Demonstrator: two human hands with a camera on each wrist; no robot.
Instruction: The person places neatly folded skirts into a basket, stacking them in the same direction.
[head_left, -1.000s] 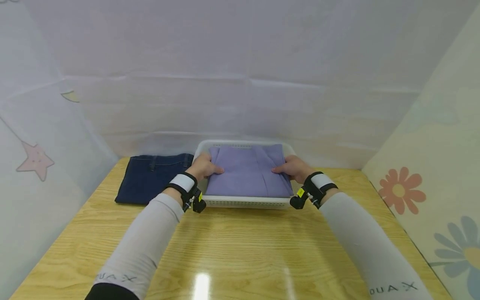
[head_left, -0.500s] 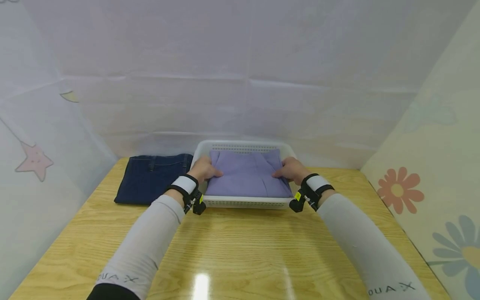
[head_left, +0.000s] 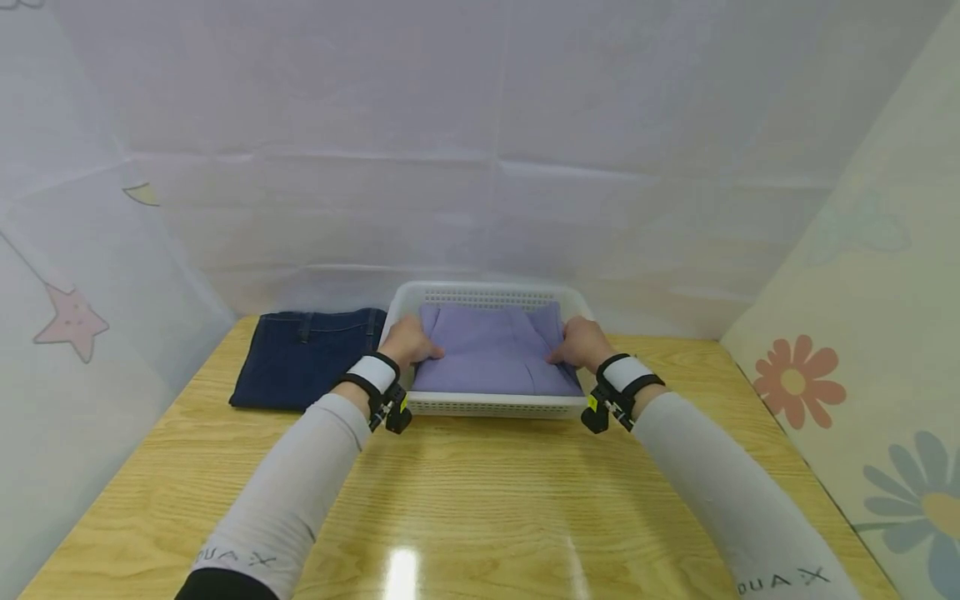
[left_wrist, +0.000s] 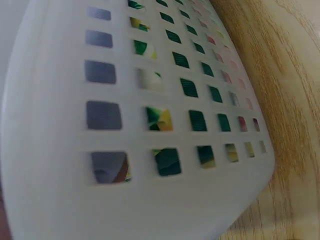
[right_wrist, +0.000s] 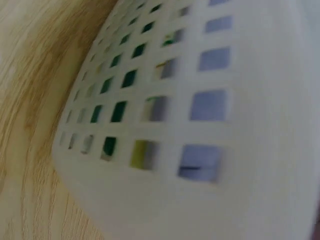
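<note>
A folded purple garment (head_left: 491, 350) lies inside a white plastic basket (head_left: 487, 408) with pierced walls. My left hand (head_left: 408, 340) grips its left edge and my right hand (head_left: 582, 342) its right edge, thumbs on top; the other fingers are hidden below the cloth. Both hands reach inside the basket's rim. In the left wrist view the basket wall (left_wrist: 60, 125) fills most of the picture, with purple cloth showing through the upper holes and green, patterned cloth lower down. The right wrist view has a similar basket wall (right_wrist: 260, 125), slightly blurred.
Folded dark blue jeans (head_left: 311, 358) lie on the wooden table (head_left: 480, 500) just left of the basket. A pale cloth backdrop (head_left: 480, 167) rises behind, and printed side panels stand at left and right, the right one with a red flower (head_left: 797, 381).
The purple garment has sunk lower into the basket, so more of the basket's rear wall shows. Both hands have gone down slightly with it. The jeans stay put.
</note>
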